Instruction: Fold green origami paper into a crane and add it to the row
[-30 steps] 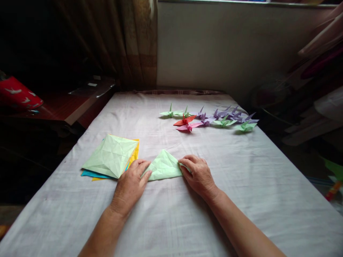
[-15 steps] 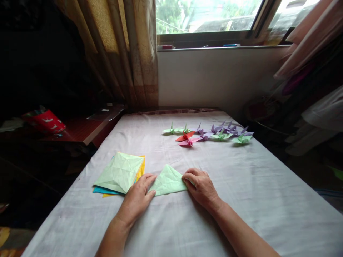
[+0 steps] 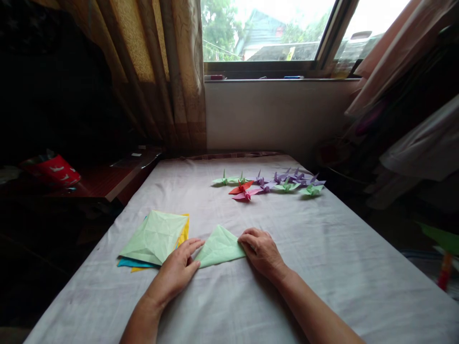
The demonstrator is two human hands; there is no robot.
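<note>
A light green paper folded into a triangle lies on the white cloth in front of me. My left hand rests flat on its left corner, fingers stretched out. My right hand has its fingers curled and pressed on the right corner of the folded paper. To the left lies a stack of paper sheets, creased green on top, yellow and blue beneath.
Several folded paper cranes in green, purple, red and pink sit in a row farther back on the white-covered table. A dark wooden side surface stands at the left. Curtains and a window are behind.
The camera has tilted upward, bringing the window into view. Both hands stay on the folded green paper with little movement.
</note>
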